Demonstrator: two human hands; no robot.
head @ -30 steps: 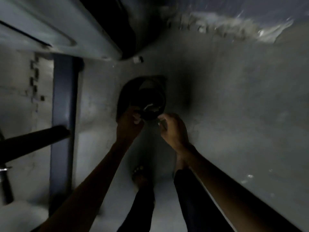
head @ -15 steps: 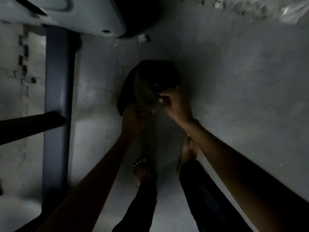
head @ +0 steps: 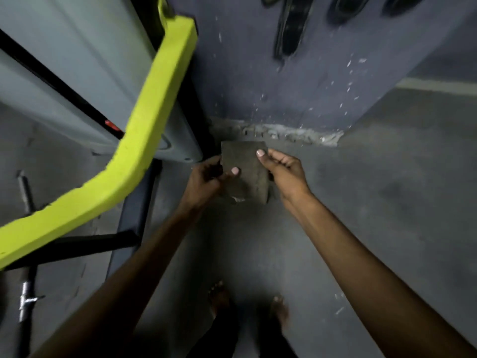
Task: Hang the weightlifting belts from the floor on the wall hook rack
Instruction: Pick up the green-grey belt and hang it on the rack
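Observation:
I hold a wide, dusty grey-brown weightlifting belt (head: 245, 174) up in front of me, well above the floor. My left hand (head: 206, 180) grips its left edge with the thumb on its face. My right hand (head: 282, 171) pinches its right edge near the top. Only a flat section of the belt shows; the rest hangs behind my hands. On the blue wall ahead, a dark belt (head: 290, 27) hangs down, and two more dark belts (head: 346, 7) hang to its right at the top edge. The hooks are out of view.
A treadmill with a lime-yellow handrail (head: 144, 130) and grey body (head: 77, 81) stands close on my left. A black bar with metal fittings (head: 27, 301) lies at the lower left. My bare feet (head: 219, 298) stand on the grey floor.
I have straightened up with the belt: it rose from the floor to chest height, both hands still on it. The view swung up, and the wall with its hanging belts came into sight.

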